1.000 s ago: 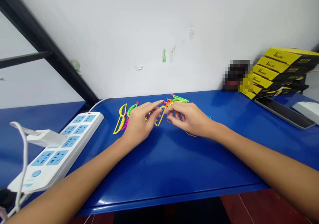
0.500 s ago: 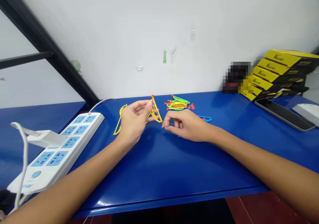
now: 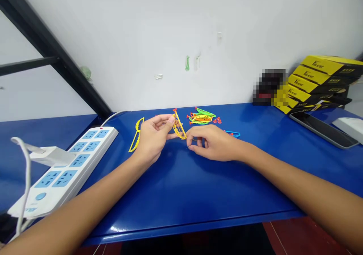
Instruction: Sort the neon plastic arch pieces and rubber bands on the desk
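Note:
A yellow toy bow (image 3: 177,129) is pinched between the thumb and fingers of my left hand (image 3: 154,136), tilted above the blue table. Along it runs a yellow toy arrow (image 3: 179,122) with a red suction-cup tip at the top. My right hand (image 3: 211,141) is at the bow's lower end, its fingers curled and thumb and index tips close together. Whatever lies between those tips is too small to make out. Left of my left hand lies another yellow toy bow (image 3: 138,124). Behind my right hand is a pile of green, yellow and orange bows and arrows (image 3: 202,118).
Small red suction cups (image 3: 217,120) and a blue toy bow (image 3: 234,134) lie near the pile. A white power strip (image 3: 87,160) with a plugged-in cable stands at left. At right are a phone (image 3: 323,130), stacked yellow-black boxes (image 3: 312,81) and a white object (image 3: 350,128).
The arrow and bow have come closer together at their lower ends, and the bow has shifted slightly right. My right fingertips have moved slightly right from the arrow's lower end.

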`<state>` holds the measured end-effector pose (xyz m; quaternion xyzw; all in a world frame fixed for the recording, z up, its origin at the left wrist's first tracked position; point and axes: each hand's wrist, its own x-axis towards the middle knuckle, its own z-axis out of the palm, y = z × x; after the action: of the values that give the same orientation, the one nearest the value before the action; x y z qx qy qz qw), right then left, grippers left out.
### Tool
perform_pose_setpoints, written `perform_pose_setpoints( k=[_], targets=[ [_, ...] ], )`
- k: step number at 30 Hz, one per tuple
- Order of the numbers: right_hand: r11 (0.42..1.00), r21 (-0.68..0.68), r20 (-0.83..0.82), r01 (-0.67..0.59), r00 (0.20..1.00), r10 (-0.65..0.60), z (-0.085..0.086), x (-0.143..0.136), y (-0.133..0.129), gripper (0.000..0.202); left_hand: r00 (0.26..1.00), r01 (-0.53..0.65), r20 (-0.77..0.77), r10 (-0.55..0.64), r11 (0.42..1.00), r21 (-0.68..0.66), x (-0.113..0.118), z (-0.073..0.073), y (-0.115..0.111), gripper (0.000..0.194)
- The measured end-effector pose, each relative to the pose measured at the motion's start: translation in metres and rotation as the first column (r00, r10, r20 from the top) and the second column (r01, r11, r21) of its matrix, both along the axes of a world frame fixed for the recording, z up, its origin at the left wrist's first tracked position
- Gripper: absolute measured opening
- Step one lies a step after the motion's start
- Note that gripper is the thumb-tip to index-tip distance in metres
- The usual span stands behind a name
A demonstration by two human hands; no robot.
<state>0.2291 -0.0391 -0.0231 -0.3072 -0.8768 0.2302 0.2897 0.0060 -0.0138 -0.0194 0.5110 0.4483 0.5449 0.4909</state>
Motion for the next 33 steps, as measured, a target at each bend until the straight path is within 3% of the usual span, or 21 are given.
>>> perform_pose_setpoints(
  k=[8, 13, 17, 20, 22, 24, 26, 28, 31, 33],
  targets=[
    [0.998, -0.069, -0.05, -0.009, 0.999, 0.006, 0.006, -0.002, -0.001, 0.009, 0.999, 0.03, -0.04, -0.03, 1.0, 0.006, -0.001, 0.001, 0.002, 0.056],
    [0.98, -0.142, -0.221, 0.14, 0.96, -0.17, 0.014, 0.002, 0.005, 0.008, 0.998, -0.022, -0.051, 0.025, 0.998, 0.054, -0.004, 0.005, 0.006, 0.048],
    [0.956, 0.021, -0.195, 0.291, 0.939, -0.281, 0.011, 0.014, 0.014, 0.011, 0.99, -0.107, -0.086, 0.116, 0.989, 0.097, -0.01, 0.006, 0.016, 0.043],
    [0.936, 0.25, 0.004, 0.249, 0.966, -0.258, 0.002, 0.021, 0.021, 0.012, 0.973, -0.153, -0.143, 0.183, 0.968, 0.199, -0.016, 0.007, 0.023, 0.039],
    [0.933, 0.296, 0.109, 0.203, 0.964, -0.244, -0.003, 0.023, 0.023, 0.013, 0.948, -0.179, -0.208, 0.241, 0.943, 0.281, -0.021, 0.01, 0.026, 0.036],
    [0.936, 0.296, 0.146, 0.189, 0.96, -0.239, -0.004, 0.024, 0.024, 0.013, 0.891, -0.21, -0.312, 0.331, 0.908, 0.364, -0.028, 0.016, 0.03, 0.035],
    [0.931, 0.307, 0.15, 0.195, 0.957, -0.25, -0.003, 0.024, 0.023, 0.013, 0.79, -0.245, -0.428, 0.439, 0.865, 0.437, -0.037, 0.023, 0.035, 0.034],
    [0.922, 0.33, 0.152, 0.205, 0.952, -0.266, -0.001, 0.025, 0.023, 0.014, 0.682, -0.266, -0.546, 0.487, 0.86, 0.435, -0.046, 0.028, 0.042, 0.033],
    [0.913, 0.345, 0.163, 0.22, 0.943, -0.289, 0.0, 0.025, 0.023, 0.013, 0.5, -0.294, -0.725, 0.475, 0.88, 0.373, -0.058, 0.029, 0.052, 0.031],
    [0.915, 0.334, 0.182, 0.226, 0.937, -0.298, 0.0, 0.025, 0.024, 0.012, 0.42, -0.261, -0.799, 0.431, 0.9, 0.348, -0.064, 0.026, 0.058, 0.031]
  ],
)
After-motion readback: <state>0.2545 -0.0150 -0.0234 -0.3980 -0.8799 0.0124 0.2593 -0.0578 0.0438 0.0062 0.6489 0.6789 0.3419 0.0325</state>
